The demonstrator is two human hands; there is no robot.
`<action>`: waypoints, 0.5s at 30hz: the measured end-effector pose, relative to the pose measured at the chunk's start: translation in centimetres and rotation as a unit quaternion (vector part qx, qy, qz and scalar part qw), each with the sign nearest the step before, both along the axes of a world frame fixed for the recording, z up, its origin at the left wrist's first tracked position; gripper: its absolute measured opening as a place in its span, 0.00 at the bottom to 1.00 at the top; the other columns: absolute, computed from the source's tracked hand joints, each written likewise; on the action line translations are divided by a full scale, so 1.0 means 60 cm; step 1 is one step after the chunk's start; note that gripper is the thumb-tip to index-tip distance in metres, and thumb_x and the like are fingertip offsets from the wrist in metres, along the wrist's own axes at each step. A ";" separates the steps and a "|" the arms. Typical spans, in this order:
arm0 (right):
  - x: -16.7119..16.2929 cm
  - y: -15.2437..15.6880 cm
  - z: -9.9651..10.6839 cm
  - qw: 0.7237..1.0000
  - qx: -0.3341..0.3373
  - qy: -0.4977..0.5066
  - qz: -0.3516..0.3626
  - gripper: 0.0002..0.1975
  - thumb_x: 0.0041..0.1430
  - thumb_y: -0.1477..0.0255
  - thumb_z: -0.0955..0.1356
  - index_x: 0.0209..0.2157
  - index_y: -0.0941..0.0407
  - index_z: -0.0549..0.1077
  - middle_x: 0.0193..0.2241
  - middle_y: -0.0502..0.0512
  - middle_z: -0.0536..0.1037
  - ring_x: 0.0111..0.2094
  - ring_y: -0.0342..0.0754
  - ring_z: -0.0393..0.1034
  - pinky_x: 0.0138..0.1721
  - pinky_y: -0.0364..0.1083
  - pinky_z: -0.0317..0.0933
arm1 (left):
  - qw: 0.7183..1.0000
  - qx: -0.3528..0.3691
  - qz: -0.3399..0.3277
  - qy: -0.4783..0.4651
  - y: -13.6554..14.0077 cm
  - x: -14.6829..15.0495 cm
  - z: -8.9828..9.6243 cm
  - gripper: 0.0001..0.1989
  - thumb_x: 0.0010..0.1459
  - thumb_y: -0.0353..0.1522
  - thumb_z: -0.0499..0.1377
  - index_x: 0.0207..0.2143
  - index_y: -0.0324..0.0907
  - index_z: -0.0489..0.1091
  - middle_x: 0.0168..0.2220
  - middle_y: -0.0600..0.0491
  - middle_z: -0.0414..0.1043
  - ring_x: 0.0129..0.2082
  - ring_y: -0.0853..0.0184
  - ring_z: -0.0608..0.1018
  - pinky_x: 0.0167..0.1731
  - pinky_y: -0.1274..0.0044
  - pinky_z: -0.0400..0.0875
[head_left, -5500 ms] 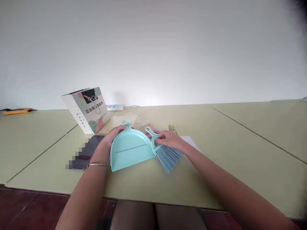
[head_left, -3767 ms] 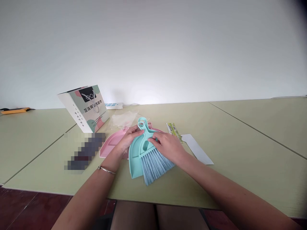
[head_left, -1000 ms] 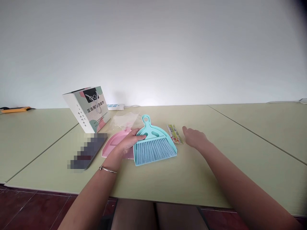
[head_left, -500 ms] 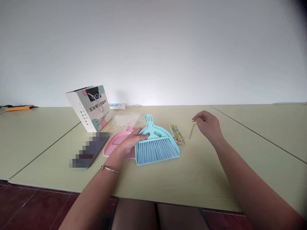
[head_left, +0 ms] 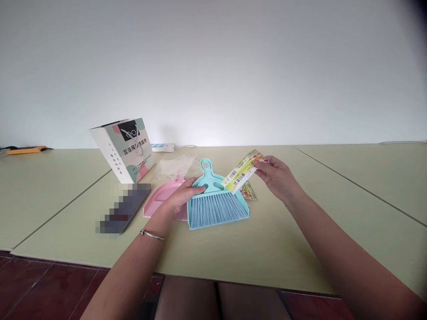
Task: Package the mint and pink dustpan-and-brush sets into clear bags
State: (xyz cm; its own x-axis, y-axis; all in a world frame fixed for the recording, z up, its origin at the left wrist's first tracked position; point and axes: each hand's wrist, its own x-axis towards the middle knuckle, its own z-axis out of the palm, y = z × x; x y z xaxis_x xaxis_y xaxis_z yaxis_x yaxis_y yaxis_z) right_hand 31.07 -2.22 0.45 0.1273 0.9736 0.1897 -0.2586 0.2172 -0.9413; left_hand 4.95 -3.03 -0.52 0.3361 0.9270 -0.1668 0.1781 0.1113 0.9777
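A mint-green dustpan (head_left: 247,210) with a matching hand brush (head_left: 215,211) lying in it is gripped at its left side by my left hand (head_left: 184,195), thumb on top. In my right hand (head_left: 275,175) a printed yellow and white paper label (head_left: 240,174) is pinched at its right end. The label's left end hangs over the right part of the green dustpan. Behind it, a second printed label (head_left: 249,193) lies on the table, partly covered. A pink dustpan (head_left: 160,200) sits beneath my left hand and partly behind the green one.
A paper gift bag (head_left: 133,151) stands at the back left, with a dark, pixelated flat object (head_left: 128,209) before it. Clear plastic wrap (head_left: 173,166) lies behind the pink dustpan. A power strip (head_left: 163,147) and an orange object (head_left: 26,150) are near the wall.
My right hand has moved left with the label and turned it, so its printed face now shows above the green dustpan. My left hand keeps its hold.
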 end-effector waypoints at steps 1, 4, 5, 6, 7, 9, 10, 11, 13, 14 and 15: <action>-0.003 -0.002 0.000 0.999 -0.017 0.000 0.028 0.13 0.38 0.67 0.76 0.24 0.54 0.70 0.29 0.48 0.77 0.34 0.43 0.71 0.41 0.45 0.66 | 1.000 -0.001 0.002 -0.001 0.000 0.000 0.000 0.26 0.46 0.38 0.64 0.49 0.42 0.67 0.51 0.48 0.69 0.50 0.57 0.70 0.47 0.69 0.63; -0.013 -0.010 -0.001 0.991 -0.044 -0.013 0.124 0.09 0.42 0.67 0.74 0.27 0.53 0.73 0.30 0.48 0.77 0.33 0.43 0.71 0.39 0.44 0.64 | 1.000 -0.005 0.004 -0.004 -0.001 0.001 0.000 0.26 0.46 0.37 0.64 0.48 0.41 0.67 0.50 0.47 0.70 0.49 0.57 0.71 0.47 0.69 0.63; -0.016 -0.012 -0.002 0.988 -0.046 -0.025 0.148 0.09 0.43 0.66 0.73 0.28 0.53 0.74 0.30 0.49 0.76 0.34 0.43 0.70 0.39 0.45 0.64 | 1.000 -0.006 0.003 -0.005 -0.001 0.001 0.000 0.26 0.46 0.37 0.64 0.48 0.41 0.67 0.50 0.47 0.70 0.49 0.57 0.71 0.47 0.69 0.63; -0.019 -0.014 -0.002 0.985 -0.043 -0.043 0.163 0.09 0.43 0.66 0.73 0.28 0.54 0.74 0.31 0.50 0.76 0.34 0.44 0.70 0.39 0.46 0.64 | 1.000 -0.006 0.003 -0.005 -0.001 0.001 0.000 0.26 0.46 0.37 0.64 0.48 0.41 0.67 0.49 0.47 0.70 0.48 0.57 0.72 0.47 0.69 0.63; -0.022 -0.017 -0.001 0.983 -0.036 -0.064 0.169 0.09 0.44 0.65 0.72 0.29 0.54 0.74 0.31 0.51 0.76 0.34 0.45 0.70 0.38 0.46 0.63 | 1.000 -0.006 0.003 -0.006 -0.001 0.001 0.000 0.25 0.46 0.37 0.64 0.48 0.41 0.67 0.49 0.47 0.70 0.48 0.57 0.72 0.47 0.69 0.63; -0.025 -0.022 0.002 0.980 -0.009 -0.114 0.163 0.11 0.47 0.63 0.70 0.32 0.54 0.73 0.29 0.51 0.75 0.31 0.45 0.69 0.35 0.46 0.62 | 1.000 -0.006 0.008 -0.009 -0.003 0.002 0.001 0.25 0.47 0.37 0.64 0.48 0.41 0.67 0.49 0.48 0.70 0.49 0.58 0.72 0.47 0.70 0.63; -0.026 -0.025 0.004 0.978 0.009 -0.139 0.154 0.13 0.48 0.62 0.68 0.35 0.54 0.72 0.28 0.50 0.74 0.29 0.45 0.68 0.33 0.46 0.61 | 1.000 -0.007 0.012 -0.007 -0.004 0.002 0.002 0.25 0.47 0.36 0.63 0.48 0.42 0.67 0.50 0.48 0.70 0.49 0.58 0.71 0.47 0.70 0.63; -0.028 -0.028 0.007 0.976 0.028 -0.164 0.142 0.14 0.50 0.61 0.67 0.38 0.53 0.70 0.27 0.49 0.73 0.28 0.44 0.67 0.31 0.46 0.61 | 1.000 -0.007 0.016 -0.004 -0.005 0.002 0.003 0.24 0.47 0.36 0.63 0.48 0.42 0.67 0.50 0.49 0.70 0.49 0.58 0.71 0.48 0.70 0.63; -0.034 -0.035 0.009 0.963 0.056 -0.233 0.123 0.14 0.55 0.62 0.64 0.42 0.52 0.66 0.25 0.47 0.71 0.25 0.44 0.65 0.29 0.45 0.59 | 1.000 -0.012 0.024 0.002 -0.006 0.003 0.004 0.24 0.47 0.36 0.63 0.48 0.42 0.67 0.50 0.49 0.69 0.49 0.59 0.71 0.47 0.71 0.63; -0.040 -0.039 0.008 0.950 0.068 -0.281 0.121 0.12 0.56 0.64 0.62 0.42 0.52 0.65 0.26 0.47 0.72 0.26 0.44 0.65 0.28 0.44 0.59 | 1.000 -0.015 0.025 0.004 -0.006 0.003 0.004 0.24 0.47 0.36 0.63 0.48 0.42 0.66 0.50 0.49 0.70 0.48 0.59 0.72 0.46 0.71 0.64; -0.047 -0.042 0.004 0.930 0.085 -0.336 0.121 0.10 0.58 0.65 0.61 0.41 0.52 0.65 0.27 0.49 0.72 0.27 0.45 0.66 0.28 0.44 0.59 | 1.000 -0.017 0.022 0.002 -0.006 0.004 0.004 0.24 0.47 0.36 0.63 0.48 0.42 0.66 0.49 0.48 0.70 0.47 0.59 0.72 0.45 0.71 0.65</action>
State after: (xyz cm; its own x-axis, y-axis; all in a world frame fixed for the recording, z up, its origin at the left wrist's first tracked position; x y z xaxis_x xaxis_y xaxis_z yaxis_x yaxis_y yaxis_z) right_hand 28.22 -4.74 0.72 -0.2947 0.9069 0.3012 0.3149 0.3897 -0.8654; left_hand 5.17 -3.39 -0.30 0.2935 0.9347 -0.2004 0.1761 0.1532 0.9724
